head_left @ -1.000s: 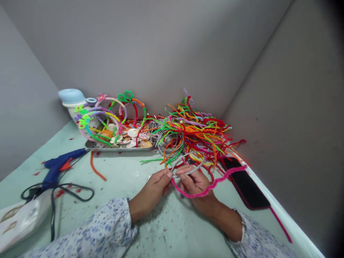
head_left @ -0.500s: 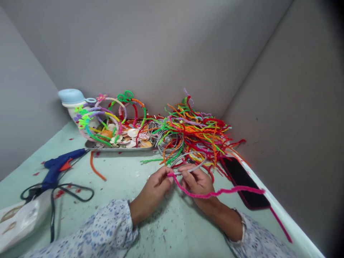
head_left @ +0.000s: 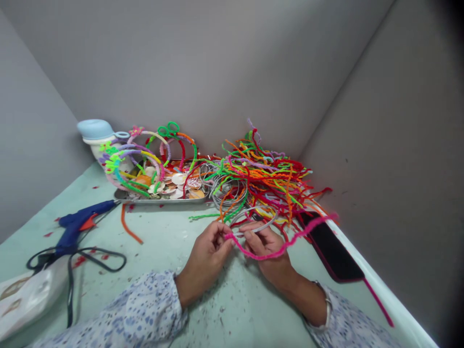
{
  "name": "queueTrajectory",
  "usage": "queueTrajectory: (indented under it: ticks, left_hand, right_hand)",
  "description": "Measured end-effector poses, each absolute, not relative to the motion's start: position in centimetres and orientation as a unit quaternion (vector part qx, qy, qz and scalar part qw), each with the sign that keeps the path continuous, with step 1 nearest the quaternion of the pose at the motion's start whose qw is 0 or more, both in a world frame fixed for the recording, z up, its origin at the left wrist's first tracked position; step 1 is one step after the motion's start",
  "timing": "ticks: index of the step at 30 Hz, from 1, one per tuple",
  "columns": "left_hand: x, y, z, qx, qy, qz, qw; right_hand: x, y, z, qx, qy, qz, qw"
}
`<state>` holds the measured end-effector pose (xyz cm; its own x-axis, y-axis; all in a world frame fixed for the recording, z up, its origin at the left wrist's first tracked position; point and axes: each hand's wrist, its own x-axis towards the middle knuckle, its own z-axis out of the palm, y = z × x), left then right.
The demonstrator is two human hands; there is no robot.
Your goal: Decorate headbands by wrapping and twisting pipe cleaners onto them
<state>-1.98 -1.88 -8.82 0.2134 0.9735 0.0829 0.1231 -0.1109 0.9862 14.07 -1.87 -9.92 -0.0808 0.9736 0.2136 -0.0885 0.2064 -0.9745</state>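
Between my hands is a thin grey headband hoop, its loop pointing away from me. A bright pink pipe cleaner starts at my left fingertips and trails rightward over my right hand, its free end up by the phone. My left hand is closed, pinching the pipe cleaner's end against the hoop between thumb and fingers. My right hand is closed on the hoop just beside it. What lies under the fingers is hidden.
A heap of coloured pipe cleaners and grey hoops lies beyond my hands. Left of it, a metal tray holds shells and wrapped headbands. A blue glue gun, a lidded bottle and a phone are around.
The pink pipe cleaner's free end has swung up and slightly left, away from me. Both hands stay in nearly the same place with the same grip.
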Motion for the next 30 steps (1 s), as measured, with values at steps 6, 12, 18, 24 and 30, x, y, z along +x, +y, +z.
queueTrajectory:
  ticks: [6,12,18,24,30]
  left_hand:
    - [-2.00,-2.07,-8.46,0.604,0.451,0.435,0.492]
    - [-2.09,-2.13,-8.60,0.600,0.440,0.437,0.505]
    - [-2.19,-1.95,-8.88,0.589,0.419,0.448,0.526]
    - [-2.33,-1.90,-8.90,0.570,0.401,0.452,0.557]
    - [-2.20,-1.87,-8.80,0.533,0.398,0.461,0.587]
  right_hand:
    - [14.22,-1.93,-9.75,-0.409,-0.581,0.453,0.539]
    - [14.30,-1.89,-9.81,-0.402,-0.588,0.465,0.525]
    - [14.38,-1.94,-9.51,-0.401,-0.611,0.444,0.518]
    - [14.38,-1.95,-9.78,-0.387,-0.614,0.447,0.522]
    - [14.53,-1.99,-9.83,-0.392,-0.620,0.446,0.513]
